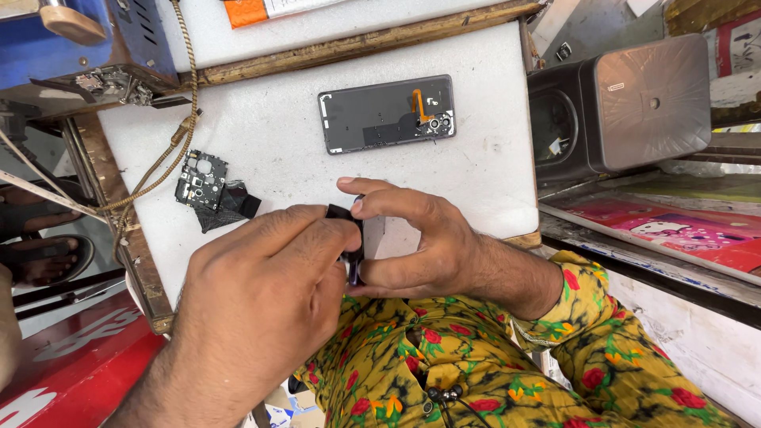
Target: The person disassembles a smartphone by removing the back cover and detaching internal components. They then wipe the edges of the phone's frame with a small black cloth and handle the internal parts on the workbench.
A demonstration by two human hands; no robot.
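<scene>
My left hand (261, 293) and my right hand (412, 238) meet over the near edge of a white work board (277, 127). Both pinch one small dark part (349, 238), held on edge between thumbs and fingers; most of it is hidden by my fingers. Farther back on the board lies an opened phone body (386, 113), grey inside, with an orange flex strip and camera lenses at its right end. A small black circuit frame (201, 181) with a dark strip beside it rests on the board's left side.
A grey box-shaped device (626, 103) stands to the right of the board. A braided cord (186, 103) runs down the left side. A blue tool (87, 40) sits at the top left. A red surface (71, 357) lies lower left.
</scene>
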